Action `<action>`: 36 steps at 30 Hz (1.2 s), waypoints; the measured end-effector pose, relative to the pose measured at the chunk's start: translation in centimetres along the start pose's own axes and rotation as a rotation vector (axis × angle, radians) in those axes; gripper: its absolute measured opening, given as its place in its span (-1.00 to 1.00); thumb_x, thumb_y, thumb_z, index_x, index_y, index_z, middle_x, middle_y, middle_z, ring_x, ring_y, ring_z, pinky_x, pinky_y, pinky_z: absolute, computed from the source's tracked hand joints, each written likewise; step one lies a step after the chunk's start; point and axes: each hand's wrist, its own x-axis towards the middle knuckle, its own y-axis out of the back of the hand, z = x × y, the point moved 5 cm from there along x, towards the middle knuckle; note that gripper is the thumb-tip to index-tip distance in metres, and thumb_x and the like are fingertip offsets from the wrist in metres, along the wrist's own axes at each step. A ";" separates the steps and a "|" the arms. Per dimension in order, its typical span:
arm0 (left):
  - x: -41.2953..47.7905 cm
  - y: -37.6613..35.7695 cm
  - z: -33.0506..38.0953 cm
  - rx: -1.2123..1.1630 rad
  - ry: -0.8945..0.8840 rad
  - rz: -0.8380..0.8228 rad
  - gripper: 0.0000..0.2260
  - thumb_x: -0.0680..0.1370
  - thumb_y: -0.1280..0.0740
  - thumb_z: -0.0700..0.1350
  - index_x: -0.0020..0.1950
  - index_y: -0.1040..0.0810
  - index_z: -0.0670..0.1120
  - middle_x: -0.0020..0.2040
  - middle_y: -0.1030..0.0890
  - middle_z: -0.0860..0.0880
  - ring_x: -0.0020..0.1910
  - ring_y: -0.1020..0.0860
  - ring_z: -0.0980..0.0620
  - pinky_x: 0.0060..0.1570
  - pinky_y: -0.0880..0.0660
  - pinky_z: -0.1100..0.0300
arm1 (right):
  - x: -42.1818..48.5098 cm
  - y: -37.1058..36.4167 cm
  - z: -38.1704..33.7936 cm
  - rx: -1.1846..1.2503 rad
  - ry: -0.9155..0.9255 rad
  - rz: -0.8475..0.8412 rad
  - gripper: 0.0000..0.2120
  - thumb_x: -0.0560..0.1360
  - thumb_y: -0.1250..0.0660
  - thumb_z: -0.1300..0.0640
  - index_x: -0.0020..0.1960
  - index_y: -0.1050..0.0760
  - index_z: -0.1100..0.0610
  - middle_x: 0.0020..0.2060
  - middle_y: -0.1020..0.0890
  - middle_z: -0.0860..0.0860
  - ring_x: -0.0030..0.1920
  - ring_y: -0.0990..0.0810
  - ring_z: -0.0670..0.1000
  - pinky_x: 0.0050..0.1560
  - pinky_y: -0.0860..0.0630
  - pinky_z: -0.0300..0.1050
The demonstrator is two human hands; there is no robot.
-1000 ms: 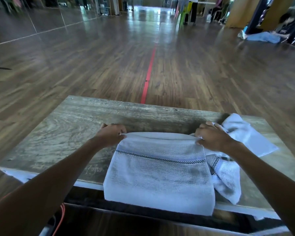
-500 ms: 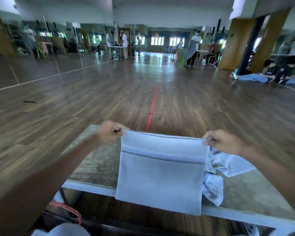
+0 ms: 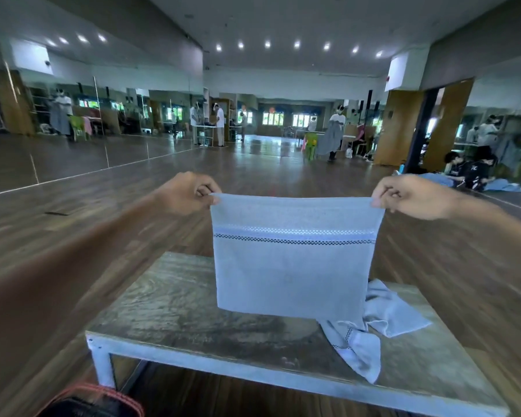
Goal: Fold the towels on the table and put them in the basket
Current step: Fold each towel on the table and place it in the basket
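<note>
A pale folded towel (image 3: 294, 266) with a dark checked stripe hangs in the air above the table (image 3: 175, 311). My left hand (image 3: 187, 192) pinches its upper left corner. My right hand (image 3: 409, 195) pinches its upper right corner. The towel's top edge is stretched straight between both hands, and its lower edge hangs just over the tabletop. A second towel (image 3: 373, 326) lies crumpled on the right side of the table, partly draped over the front edge. A dark basket with a red rim (image 3: 94, 401) shows at the bottom left, mostly cut off.
The low wooden table stands on a wide wooden floor (image 3: 73, 212). Mirrors line the left wall. Several people stand far off, and two sit on the floor at the far right (image 3: 466, 173).
Both hands have lifted the towel off the table and raised it up in the air, stretched between them. The camera has tilted up toward the room.
</note>
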 end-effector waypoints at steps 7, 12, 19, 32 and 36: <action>0.1 2.0 0.5 -0.112 -0.012 0.004 -0.86 0.52 -0.39 -0.16 0.04 -0.64 -0.17 -0.01 -0.68 -0.09 0.03 -0.63 -0.05 0.09 -0.54 0.11 | 0.0 2.2 -1.3 0.121 0.008 -0.012 -0.87 0.52 -0.34 0.11 0.02 -0.61 0.11 -0.12 -0.65 0.09 -0.16 -0.56 -0.02 -0.09 -0.46 -0.15; -1.4 1.4 0.5 -0.223 0.184 -0.529 -0.76 0.45 -0.40 -0.01 0.07 -0.63 -0.04 0.02 -0.68 0.11 0.07 -0.58 0.18 0.04 -0.42 0.36 | -1.0 1.3 -0.4 0.195 -0.091 -0.370 -0.44 0.15 -0.52 -0.32 -0.01 -0.69 0.02 -0.19 -0.57 0.14 -0.33 -0.44 -0.11 -0.36 -0.37 -0.32; 0.8 1.4 0.6 -0.153 0.039 -0.274 -0.85 0.49 -0.40 0.00 0.02 -0.62 0.01 0.05 -0.66 0.05 0.09 -0.59 0.08 0.30 -0.42 -0.01 | 0.1 2.0 1.2 0.241 -0.091 -0.078 -0.88 0.50 -0.36 0.16 -0.02 -0.66 0.10 -0.07 -0.66 0.12 -0.27 -0.48 -0.08 -0.18 -0.43 -0.27; 0.5 1.0 0.0 -0.166 0.151 -0.514 -0.60 0.34 -0.48 0.18 0.07 -0.63 -0.01 0.10 -0.66 0.03 0.18 -0.56 0.01 0.39 -0.30 -0.06 | -0.7 1.2 1.1 0.305 -0.142 -0.306 -0.85 0.46 -0.40 0.16 0.01 -0.66 0.14 -0.26 -0.67 -0.08 -0.29 -0.45 -0.07 -0.23 -0.33 -0.24; -0.6 0.1 -0.9 -0.263 0.167 -0.726 -0.33 0.13 -0.56 0.29 0.10 -0.64 -0.07 0.15 -0.64 -0.06 0.25 -0.53 -0.06 0.38 -0.27 -0.01 | -1.1 0.5 1.4 0.344 -0.128 -0.490 -0.50 0.18 -0.56 -0.11 0.03 -0.68 0.14 -0.14 -0.63 0.07 -0.30 -0.47 -0.14 -0.30 -0.37 -0.31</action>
